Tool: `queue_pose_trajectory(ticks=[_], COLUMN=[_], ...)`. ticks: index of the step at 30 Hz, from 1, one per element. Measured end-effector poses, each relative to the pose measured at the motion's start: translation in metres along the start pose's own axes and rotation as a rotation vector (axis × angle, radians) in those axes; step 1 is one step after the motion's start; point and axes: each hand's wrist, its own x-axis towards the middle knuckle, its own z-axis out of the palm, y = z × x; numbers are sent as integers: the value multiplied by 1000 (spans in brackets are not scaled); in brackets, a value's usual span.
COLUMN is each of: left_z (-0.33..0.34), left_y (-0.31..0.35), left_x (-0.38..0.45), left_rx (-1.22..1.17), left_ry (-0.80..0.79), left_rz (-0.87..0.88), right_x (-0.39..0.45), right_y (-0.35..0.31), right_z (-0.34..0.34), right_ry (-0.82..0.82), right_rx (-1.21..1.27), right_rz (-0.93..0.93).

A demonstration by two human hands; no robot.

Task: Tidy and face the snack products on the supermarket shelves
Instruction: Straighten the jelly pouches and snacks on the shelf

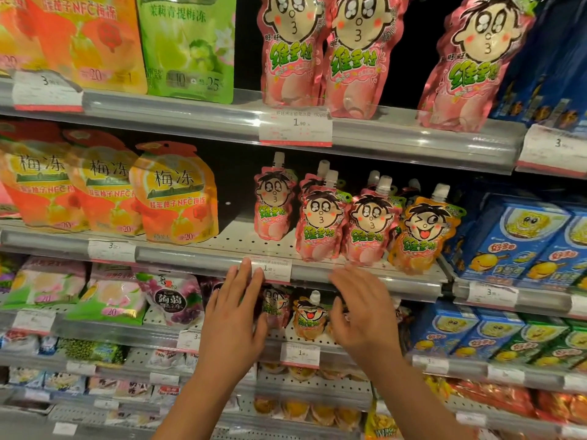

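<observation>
Two hands raised before the shelf rail (203, 258) — left hand (233, 315) and right hand (365, 312), fingers extended, released, grasping nothing — near orange pouch (309, 319).

Spouted jelly pouches stood upright on perforated shelves

Glossy pink cartoon-face spouted pouches (319, 223) are ranged just above both raised hands; an orange winking-face spouted pouch (309, 315) is seen upright between them, ungripped.
</observation>
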Motion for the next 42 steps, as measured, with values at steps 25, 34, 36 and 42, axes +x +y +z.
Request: queue_pose_trajectory(ticks=[25, 34, 36, 42], left_z=[48, 45, 44, 32], left_y=[23, 16, 15, 22], left_x=[41, 44, 42, 27], left_rx=[-204, -53, -13, -31], left_ry=[-169, -103, -107, -20], left_rz=[-476, -418, -388, -273], right_x=[-27, -28, -28, -30], right_y=[7, 3, 3, 2], right_z=[16, 15, 15, 17], right_ry=[-133, -118, -111, -69], right_rx=[58, 85, 86, 79], right_rz=[-13, 7, 9, -5])
